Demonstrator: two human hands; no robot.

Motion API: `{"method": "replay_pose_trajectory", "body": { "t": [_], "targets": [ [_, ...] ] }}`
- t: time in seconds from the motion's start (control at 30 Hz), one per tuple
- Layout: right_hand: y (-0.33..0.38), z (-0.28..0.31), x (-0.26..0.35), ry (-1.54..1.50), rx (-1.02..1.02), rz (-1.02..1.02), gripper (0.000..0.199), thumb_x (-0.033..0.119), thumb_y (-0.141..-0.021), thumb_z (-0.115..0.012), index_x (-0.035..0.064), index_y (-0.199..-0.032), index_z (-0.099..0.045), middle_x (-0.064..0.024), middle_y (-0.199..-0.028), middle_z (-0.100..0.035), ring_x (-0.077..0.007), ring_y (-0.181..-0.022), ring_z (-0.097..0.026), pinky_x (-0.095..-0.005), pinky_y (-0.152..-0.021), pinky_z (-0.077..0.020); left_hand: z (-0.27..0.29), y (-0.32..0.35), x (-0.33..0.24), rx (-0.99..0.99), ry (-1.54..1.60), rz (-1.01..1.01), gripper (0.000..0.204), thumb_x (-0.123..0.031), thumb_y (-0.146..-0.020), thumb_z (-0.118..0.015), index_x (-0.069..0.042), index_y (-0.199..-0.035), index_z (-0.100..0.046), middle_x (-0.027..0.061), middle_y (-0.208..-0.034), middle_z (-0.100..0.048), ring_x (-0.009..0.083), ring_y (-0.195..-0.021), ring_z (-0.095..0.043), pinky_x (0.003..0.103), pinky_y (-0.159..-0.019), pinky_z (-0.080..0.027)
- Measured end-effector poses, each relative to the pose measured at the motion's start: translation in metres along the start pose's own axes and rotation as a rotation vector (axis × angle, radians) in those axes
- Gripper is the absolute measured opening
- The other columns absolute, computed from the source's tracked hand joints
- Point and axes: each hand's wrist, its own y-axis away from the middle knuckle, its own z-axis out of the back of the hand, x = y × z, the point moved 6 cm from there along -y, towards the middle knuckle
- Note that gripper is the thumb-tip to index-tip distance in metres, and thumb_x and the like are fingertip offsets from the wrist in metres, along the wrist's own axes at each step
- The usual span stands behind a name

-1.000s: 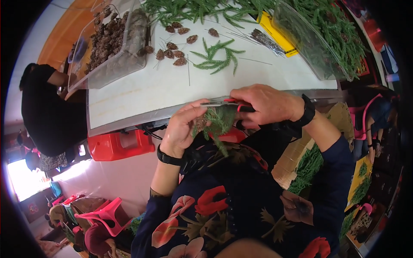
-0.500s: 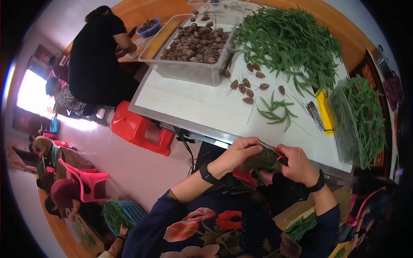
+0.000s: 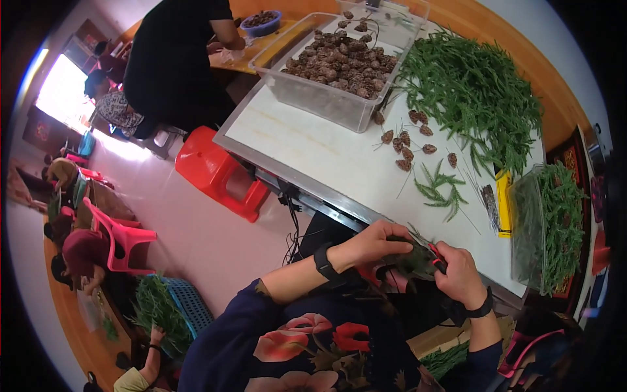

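your left hand is curling shut around a green sprig bundle, mostly hiding it; your right hand is gripping red-handled scissors, blades hard to make out, just off the white table edge, pink floor lying below.

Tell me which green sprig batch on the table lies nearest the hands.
The small loose fan of sprigs just beyond the left hand and right hand; the big heap and the clear binful lie farther off.
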Motion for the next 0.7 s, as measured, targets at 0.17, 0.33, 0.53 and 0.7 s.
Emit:
{"method": "replay_pose_trajectory", "body": {
  "t": [0.17,0.33,0.53,0.7],
  "targets": [
    [-0.013,-0.005,-0.002,0.021,-0.016,0.008,0.023,0.01,-0.073,-0.061,0.0022,-0.094,-0.052,-0.0211,-0.08,-0.059,-0.0452,-0.081,-0.056,-0.0497,-0.068,-0.045,0.011,0.002,-0.002,-0.145,-0.165,0.053,0.013,-0.009,-0.091,-0.065,-0.003,-0.102,-0.068,-0.0013,-0.086,-0.067,0.0052,-0.076,-0.059,0.021,-0.07,-0.048],
    [-0.023,-0.004,-0.002,0.04,-0.089,0.044,0.028,0.017,-0.077,-0.063,0.0032,-0.099,-0.053,-0.0193,-0.083,-0.061,-0.0419,-0.081,-0.059,-0.0486,-0.069,-0.0466,0.018,0.002,-0.011,-0.204,-0.083,0.054,0.01,-0.007,-0.09,-0.066,-0.001,-0.098,-0.067,-0.0009,-0.083,-0.067,0.0055,-0.073,-0.059,0.019,-0.067,-0.046],
    [-0.016,-0.01,-0.009,0.084,-0.036,-0.135,0.037,0.018,-0.071,-0.073,0.0023,-0.096,-0.051,-0.0185,-0.085,-0.06,-0.0411,-0.082,-0.058,-0.0471,-0.067,-0.0453,0.016,-0.002,-0.009,-0.228,-0.196,-0.014,0.016,-0.005,-0.089,-0.066,0.001,-0.105,-0.065,0.0016,-0.092,-0.067,0.0065,-0.08,-0.06,0.02,-0.073,-0.048],
    [-0.015,-0.008,-0.012,0.056,-0.07,-0.129,0.035,0.019,-0.071,-0.073,0.0019,-0.093,-0.051,-0.0168,-0.081,-0.06,-0.041,-0.08,-0.059,-0.0472,-0.066,-0.0452,0.017,0.001,-0.007,-0.191,-0.001,0.069,0.021,-0.005,-0.092,-0.063,0.002,-0.112,-0.062,0.0044,-0.096,-0.069,0.0092,-0.085,-0.063,0.022,-0.079,-0.05]
  ]
}}
